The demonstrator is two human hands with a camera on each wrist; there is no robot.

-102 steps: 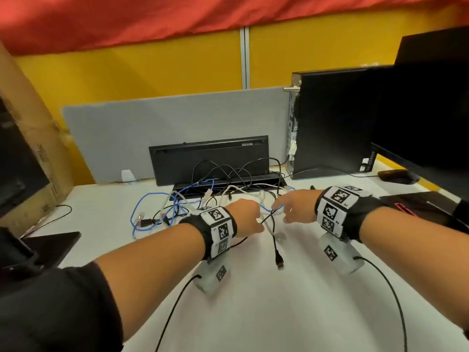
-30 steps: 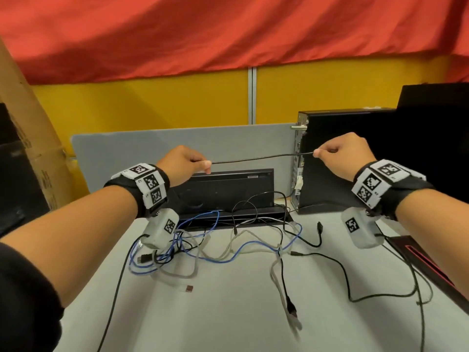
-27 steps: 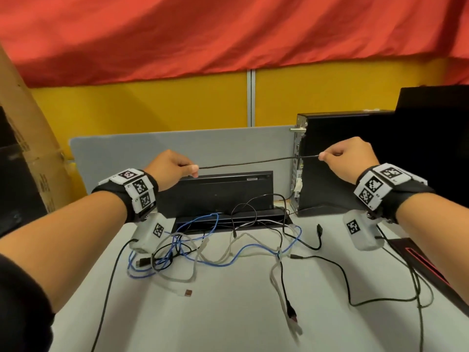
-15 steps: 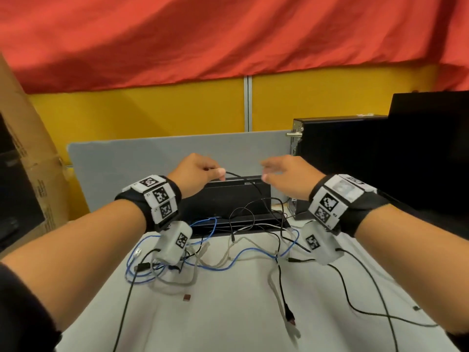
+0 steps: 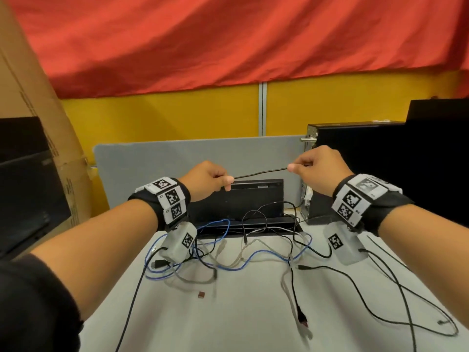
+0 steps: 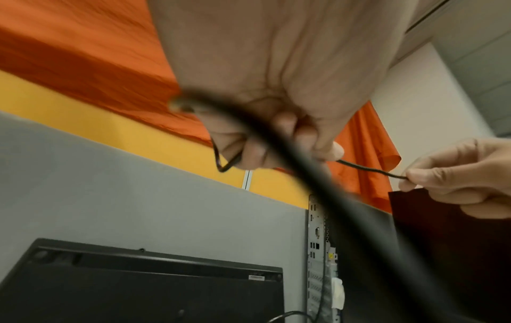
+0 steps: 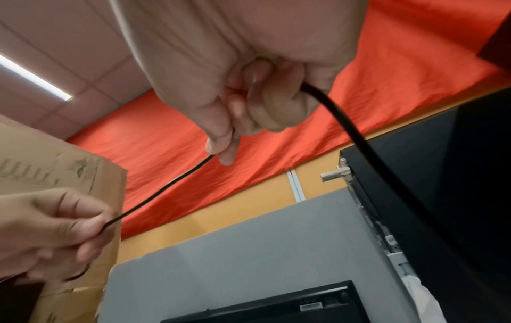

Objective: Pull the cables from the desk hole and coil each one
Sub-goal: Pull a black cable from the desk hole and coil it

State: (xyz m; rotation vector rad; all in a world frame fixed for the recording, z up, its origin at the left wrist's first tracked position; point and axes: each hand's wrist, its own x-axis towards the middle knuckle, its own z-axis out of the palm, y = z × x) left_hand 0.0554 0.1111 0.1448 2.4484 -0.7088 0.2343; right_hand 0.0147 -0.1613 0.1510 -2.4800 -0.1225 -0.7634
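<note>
A thin black cable (image 5: 261, 172) is stretched between my two raised hands above the desk. My left hand (image 5: 210, 182) pinches one end of the span, and a small loop of the cable (image 6: 226, 159) hangs under its fingers. My right hand (image 5: 314, 168) pinches the other end between thumb and forefinger, and the cable (image 7: 356, 135) trails down from its fist. On the desk lies a tangle of blue (image 5: 256, 257), grey-white (image 5: 236, 260) and black cables (image 5: 327, 269), near the open black cable tray (image 5: 243, 224).
A black computer tower (image 5: 355, 168) stands at the right, a monitor (image 5: 441, 153) beyond it. A grey divider panel (image 5: 177, 161) backs the desk. A cardboard box (image 5: 33, 128) leans at the left. A small red-brown plug (image 5: 201, 294) lies on the white desk (image 5: 228, 326).
The hands came together half a second ago and have now drawn apart again, with a shorter span of black cable taut between them. The right hand has risen.
</note>
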